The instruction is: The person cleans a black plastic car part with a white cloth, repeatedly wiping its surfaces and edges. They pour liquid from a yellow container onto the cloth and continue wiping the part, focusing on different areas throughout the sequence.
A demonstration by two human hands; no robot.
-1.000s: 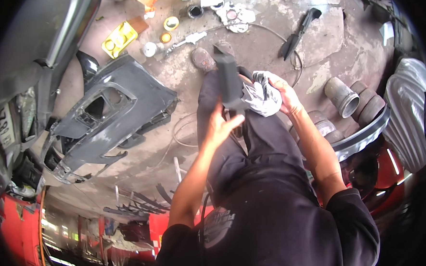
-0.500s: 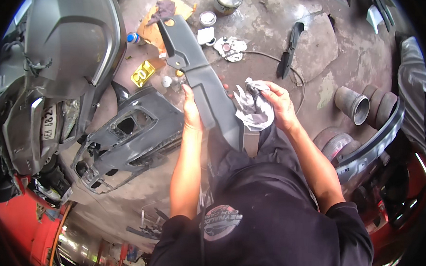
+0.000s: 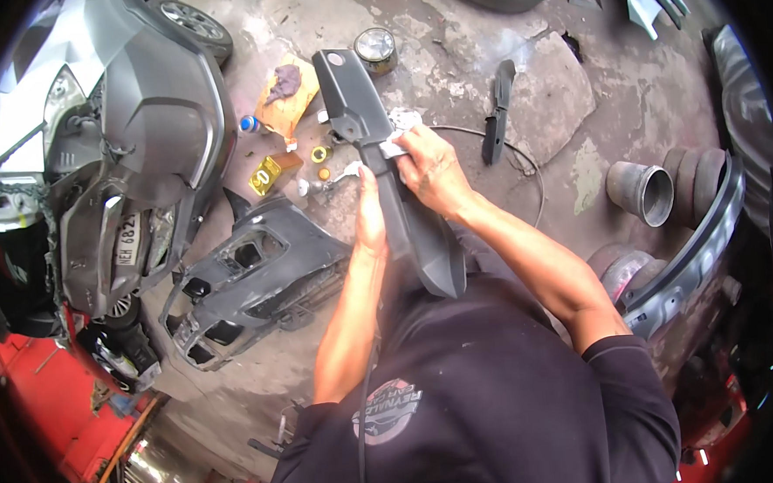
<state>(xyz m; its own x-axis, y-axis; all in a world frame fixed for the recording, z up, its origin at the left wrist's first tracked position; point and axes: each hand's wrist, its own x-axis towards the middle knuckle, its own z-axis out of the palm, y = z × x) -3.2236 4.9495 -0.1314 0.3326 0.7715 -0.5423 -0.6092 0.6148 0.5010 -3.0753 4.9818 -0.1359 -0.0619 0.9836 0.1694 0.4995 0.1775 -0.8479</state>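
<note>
A long dark grey plastic trim panel point(image 3: 348, 90) slants away from my body, its near end close to my shirt. My left hand point(image 3: 369, 216) grips the panel's left edge about midway, thumb on top and the other fingers mostly hidden beneath. On the panel's upper face, my right hand point(image 3: 435, 176) presses a crumpled white cloth point(image 3: 391, 148) near the stepped section. The cloth is mostly covered by the fingers.
A grey car bumper point(image 3: 165, 104) stands at left, with a loose black bumper part point(image 3: 294, 233) on the floor nearer me. Beyond the panel are a round tin point(image 3: 377, 60), a yellow can point(image 3: 265, 174) and orange paper point(image 3: 296, 93). A black bracket point(image 3: 496, 118) and metal cylinders point(image 3: 633, 193) lie right.
My right hand has brought the cloth left and forward, from beside the panel onto its face. The panel's far end has swung slightly right, and the head view has shifted.
</note>
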